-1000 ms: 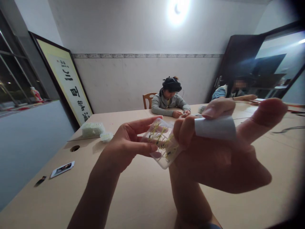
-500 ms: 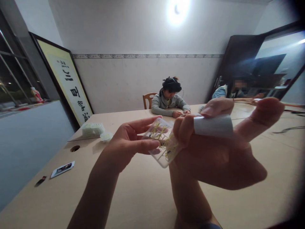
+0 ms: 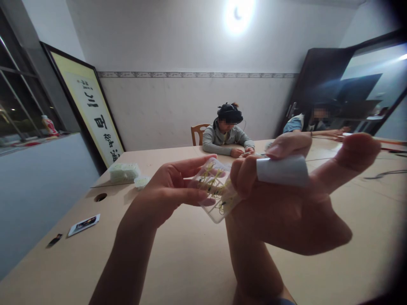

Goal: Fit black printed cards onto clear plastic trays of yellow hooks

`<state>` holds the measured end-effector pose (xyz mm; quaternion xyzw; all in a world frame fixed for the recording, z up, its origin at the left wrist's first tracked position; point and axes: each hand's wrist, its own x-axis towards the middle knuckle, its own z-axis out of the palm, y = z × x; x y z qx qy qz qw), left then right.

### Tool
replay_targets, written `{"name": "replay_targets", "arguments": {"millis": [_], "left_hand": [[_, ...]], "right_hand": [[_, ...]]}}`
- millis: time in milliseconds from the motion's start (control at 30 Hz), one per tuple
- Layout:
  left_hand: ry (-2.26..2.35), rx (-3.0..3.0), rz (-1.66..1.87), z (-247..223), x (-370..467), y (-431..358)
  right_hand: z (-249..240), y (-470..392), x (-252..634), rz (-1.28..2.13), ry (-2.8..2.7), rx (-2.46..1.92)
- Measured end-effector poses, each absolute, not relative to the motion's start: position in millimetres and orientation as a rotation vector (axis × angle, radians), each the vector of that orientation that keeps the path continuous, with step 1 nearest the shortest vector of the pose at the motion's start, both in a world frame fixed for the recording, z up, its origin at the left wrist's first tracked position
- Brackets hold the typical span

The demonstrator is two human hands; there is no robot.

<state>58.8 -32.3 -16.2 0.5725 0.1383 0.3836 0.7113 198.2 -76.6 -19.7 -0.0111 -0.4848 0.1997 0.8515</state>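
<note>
Left hand (image 3: pixel 168 192) pinches a small clear plastic box (image 3: pixel 213 190) by its left edge, thumb below, fingers curled over the top. Box is held up above the table (image 3: pixel 178 262), tilted, roughly mid-frame. Inside: tangle of thin yellow-green strands (image 3: pixel 216 186) with a few dark bits; can't tell what they are. Right hand (image 3: pixel 286 203) is close to the lens, fingers bent onto the box's right side, thumb stuck out right; a white band (image 3: pixel 282 170) wraps one finger. It hides the box's right half.

Far left on the table: white stacked container (image 3: pixel 124 172) with a small white cup (image 3: pixel 141 182) just beside it. Near the left edge: a card (image 3: pixel 84 224) and a dark strip (image 3: pixel 54 241). Two other people sit at the far end.
</note>
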Motion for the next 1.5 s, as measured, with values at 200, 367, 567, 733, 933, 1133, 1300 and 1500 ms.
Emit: {"name": "replay_targets", "arguments": {"millis": [200,367,567,733,933,1133,1300,1500], "left_hand": [[0.252,1.286,0.850,-18.3,56.8,-31.7],[0.304,1.238,0.871,-19.8,59.5,-31.0],[0.290,1.222,0.875,-20.8,61.5,-30.2],[0.286,1.207,0.882,-21.8,62.2,-30.9],[0.299,1.228,0.876,-19.7,59.2,-30.6],[0.309,1.223,0.881,-18.5,59.8,-30.2],[0.306,1.212,0.908,-18.7,64.3,-30.3],[0.274,1.239,0.900,-19.6,63.6,-30.5]], "right_hand": [[-28.8,-68.3,207.5,0.419,-1.103,0.046],[-25.7,-72.5,203.9,0.429,-1.059,0.019],[-24.7,-74.7,202.6,0.375,-1.137,0.003],[-24.7,-75.4,202.0,0.396,-1.074,-0.015],[-22.4,-74.9,198.3,0.326,-1.098,-0.020],[-20.8,-74.5,196.6,0.335,-1.057,-0.024],[-21.9,-73.5,196.7,0.323,-1.076,-0.005],[-19.1,-75.5,195.9,0.336,-1.049,0.020]]}}
